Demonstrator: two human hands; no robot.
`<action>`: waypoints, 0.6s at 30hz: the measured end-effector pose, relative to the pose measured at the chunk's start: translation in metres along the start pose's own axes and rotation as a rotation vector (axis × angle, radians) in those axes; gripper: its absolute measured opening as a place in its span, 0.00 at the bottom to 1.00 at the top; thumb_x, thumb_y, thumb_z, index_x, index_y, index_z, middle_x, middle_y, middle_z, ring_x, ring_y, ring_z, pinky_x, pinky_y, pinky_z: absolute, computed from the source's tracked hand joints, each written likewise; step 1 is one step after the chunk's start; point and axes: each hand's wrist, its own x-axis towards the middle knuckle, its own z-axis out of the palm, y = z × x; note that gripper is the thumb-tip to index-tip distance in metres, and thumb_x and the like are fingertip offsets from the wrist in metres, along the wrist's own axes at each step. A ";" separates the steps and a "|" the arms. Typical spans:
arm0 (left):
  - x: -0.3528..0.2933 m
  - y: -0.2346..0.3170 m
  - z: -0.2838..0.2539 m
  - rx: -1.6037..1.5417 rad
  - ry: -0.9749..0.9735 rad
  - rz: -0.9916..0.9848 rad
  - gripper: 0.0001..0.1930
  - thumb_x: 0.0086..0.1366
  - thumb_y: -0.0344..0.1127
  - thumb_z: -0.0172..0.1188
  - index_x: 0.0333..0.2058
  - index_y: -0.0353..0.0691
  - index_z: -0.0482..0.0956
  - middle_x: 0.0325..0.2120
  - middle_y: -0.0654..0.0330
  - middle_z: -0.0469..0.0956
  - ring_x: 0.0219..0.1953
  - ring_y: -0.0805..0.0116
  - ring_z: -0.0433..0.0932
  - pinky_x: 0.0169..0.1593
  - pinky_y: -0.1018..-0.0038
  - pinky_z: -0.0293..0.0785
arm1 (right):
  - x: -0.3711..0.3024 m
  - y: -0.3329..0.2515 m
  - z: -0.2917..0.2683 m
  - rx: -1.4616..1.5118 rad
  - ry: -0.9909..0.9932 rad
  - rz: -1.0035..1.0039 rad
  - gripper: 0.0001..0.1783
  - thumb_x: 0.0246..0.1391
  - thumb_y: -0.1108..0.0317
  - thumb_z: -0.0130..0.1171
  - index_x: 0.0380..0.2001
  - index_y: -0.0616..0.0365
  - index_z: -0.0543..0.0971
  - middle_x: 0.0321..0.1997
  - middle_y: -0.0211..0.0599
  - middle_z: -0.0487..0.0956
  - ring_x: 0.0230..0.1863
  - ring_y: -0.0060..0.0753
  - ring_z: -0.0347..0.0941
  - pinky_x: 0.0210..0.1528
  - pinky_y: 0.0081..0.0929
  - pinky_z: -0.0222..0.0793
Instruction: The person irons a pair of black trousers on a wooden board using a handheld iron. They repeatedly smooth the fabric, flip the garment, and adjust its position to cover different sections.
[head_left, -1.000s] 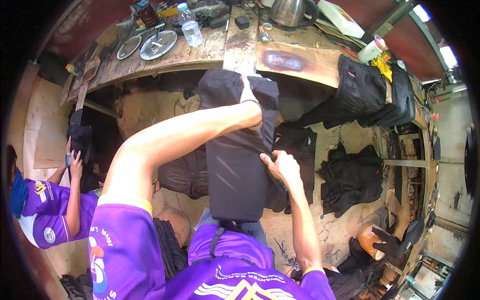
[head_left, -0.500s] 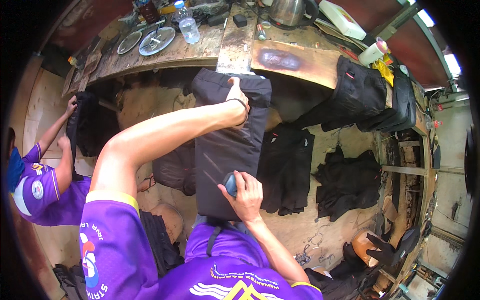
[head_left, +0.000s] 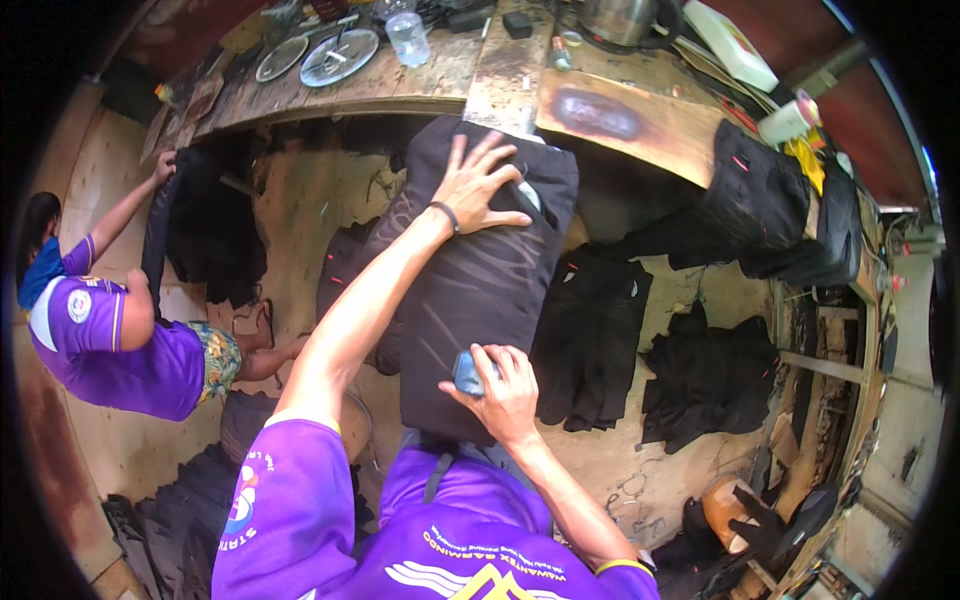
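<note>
Black trousers (head_left: 470, 320) are stretched over a narrow board that juts from the workbench toward me. Pale streaks run across the cloth, and a small white mark shows beside my left fingers. My left hand (head_left: 482, 188) lies flat with fingers spread on the far part of the trousers, a dark band around its wrist. In my right hand (head_left: 508, 395) is a small blue-grey block (head_left: 468, 373), held against the cloth near the end closest to me. Its underside is hidden.
The wooden workbench (head_left: 400, 90) carries plates (head_left: 340, 57), a plastic bottle (head_left: 408, 38) and a kettle (head_left: 618, 22). More black garments hang at the right (head_left: 755, 190) and lie on the floor (head_left: 710, 365). A co-worker in purple (head_left: 130, 340) handles dark cloth at the left.
My left hand has gone from gripping the far edge of the trousers to lying spread on them, its arm straighter. More streaks and the white mark now show. The right hand keeps the block.
</note>
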 end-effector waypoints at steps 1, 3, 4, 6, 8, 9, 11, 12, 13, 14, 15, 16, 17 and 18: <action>0.007 -0.004 0.000 -0.070 0.010 0.029 0.37 0.56 0.74 0.72 0.51 0.49 0.82 0.68 0.55 0.71 0.77 0.53 0.62 0.80 0.36 0.44 | 0.001 0.002 -0.001 -0.017 -0.027 -0.039 0.38 0.45 0.44 0.84 0.51 0.58 0.83 0.46 0.40 0.82 0.47 0.48 0.79 0.50 0.44 0.77; 0.016 -0.009 0.000 0.003 0.069 0.078 0.37 0.54 0.77 0.70 0.42 0.47 0.81 0.47 0.61 0.81 0.58 0.60 0.78 0.69 0.47 0.63 | 0.006 0.000 -0.004 -0.014 -0.061 -0.001 0.35 0.45 0.47 0.85 0.49 0.59 0.83 0.45 0.40 0.82 0.46 0.47 0.79 0.49 0.43 0.76; 0.023 -0.013 -0.001 -0.026 -0.012 0.067 0.37 0.54 0.78 0.69 0.40 0.47 0.80 0.41 0.62 0.82 0.53 0.62 0.80 0.65 0.52 0.66 | 0.014 -0.003 -0.004 -0.019 -0.129 0.000 0.35 0.45 0.48 0.85 0.48 0.59 0.82 0.44 0.40 0.82 0.46 0.47 0.79 0.49 0.43 0.76; 0.034 -0.022 -0.002 -0.009 -0.114 0.134 0.38 0.55 0.82 0.64 0.34 0.47 0.78 0.26 0.63 0.83 0.40 0.62 0.85 0.52 0.62 0.76 | 0.041 -0.007 -0.001 0.004 -0.182 -0.019 0.33 0.44 0.49 0.84 0.46 0.59 0.82 0.43 0.41 0.82 0.44 0.46 0.78 0.47 0.43 0.76; 0.046 -0.032 -0.001 -0.015 -0.069 0.206 0.41 0.55 0.85 0.62 0.32 0.45 0.79 0.24 0.56 0.84 0.33 0.53 0.87 0.37 0.58 0.81 | 0.081 -0.007 0.008 0.056 -0.131 -0.168 0.32 0.44 0.51 0.84 0.45 0.59 0.82 0.42 0.41 0.81 0.43 0.46 0.78 0.46 0.42 0.75; 0.052 -0.037 -0.001 -0.025 -0.105 0.206 0.42 0.54 0.86 0.61 0.32 0.44 0.79 0.23 0.54 0.85 0.31 0.50 0.87 0.34 0.56 0.82 | 0.107 -0.003 0.014 0.054 -0.171 -0.175 0.30 0.44 0.52 0.83 0.44 0.59 0.82 0.40 0.42 0.80 0.42 0.48 0.77 0.46 0.43 0.74; 0.061 -0.045 0.001 -0.053 -0.133 0.240 0.41 0.54 0.85 0.63 0.31 0.45 0.79 0.20 0.55 0.82 0.28 0.49 0.86 0.31 0.56 0.81 | 0.158 0.016 0.034 -0.038 -0.191 -0.151 0.29 0.43 0.54 0.83 0.42 0.59 0.81 0.37 0.43 0.78 0.40 0.49 0.75 0.45 0.45 0.73; 0.063 -0.047 0.003 -0.058 -0.139 0.244 0.42 0.54 0.86 0.62 0.32 0.44 0.80 0.21 0.55 0.83 0.29 0.50 0.87 0.32 0.57 0.82 | 0.177 0.028 0.045 -0.100 -0.189 -0.120 0.29 0.42 0.54 0.83 0.41 0.58 0.80 0.37 0.43 0.78 0.40 0.49 0.75 0.45 0.45 0.73; 0.065 -0.050 0.004 -0.062 -0.142 0.247 0.42 0.54 0.86 0.62 0.32 0.44 0.80 0.21 0.54 0.83 0.29 0.50 0.87 0.33 0.57 0.82 | 0.193 0.042 0.057 -0.105 -0.187 -0.135 0.29 0.41 0.54 0.83 0.42 0.58 0.81 0.38 0.43 0.78 0.41 0.49 0.76 0.46 0.45 0.74; 0.065 -0.051 0.006 -0.073 -0.136 0.245 0.42 0.54 0.86 0.62 0.32 0.44 0.80 0.21 0.54 0.84 0.29 0.50 0.87 0.33 0.57 0.82 | 0.190 0.052 0.067 -0.096 -0.154 -0.173 0.30 0.41 0.54 0.83 0.43 0.57 0.81 0.38 0.42 0.78 0.41 0.49 0.76 0.46 0.45 0.74; 0.064 -0.052 0.008 -0.100 -0.144 0.248 0.42 0.54 0.85 0.62 0.32 0.44 0.80 0.21 0.54 0.84 0.29 0.50 0.87 0.33 0.57 0.82 | 0.180 0.058 0.075 -0.106 -0.132 -0.167 0.30 0.41 0.54 0.83 0.43 0.57 0.81 0.38 0.42 0.78 0.41 0.49 0.76 0.47 0.44 0.74; 0.064 -0.052 0.009 -0.111 -0.126 0.256 0.42 0.54 0.85 0.62 0.32 0.45 0.81 0.22 0.53 0.84 0.28 0.50 0.87 0.33 0.57 0.83 | 0.161 0.058 0.080 -0.121 -0.127 -0.127 0.30 0.41 0.54 0.83 0.44 0.56 0.81 0.39 0.42 0.78 0.42 0.49 0.76 0.46 0.44 0.74; 0.062 -0.050 0.010 -0.095 -0.091 0.261 0.42 0.54 0.86 0.62 0.31 0.45 0.81 0.22 0.53 0.84 0.29 0.50 0.88 0.34 0.57 0.83 | 0.129 0.050 0.081 -0.136 -0.220 -0.060 0.30 0.41 0.55 0.82 0.45 0.56 0.81 0.40 0.42 0.78 0.43 0.49 0.76 0.45 0.44 0.73; 0.061 -0.050 0.009 -0.102 -0.101 0.255 0.42 0.54 0.86 0.62 0.31 0.45 0.81 0.22 0.53 0.84 0.29 0.51 0.88 0.34 0.57 0.83 | 0.096 0.037 0.080 -0.126 -0.256 -0.005 0.29 0.41 0.56 0.82 0.45 0.56 0.82 0.39 0.41 0.77 0.43 0.49 0.75 0.45 0.45 0.73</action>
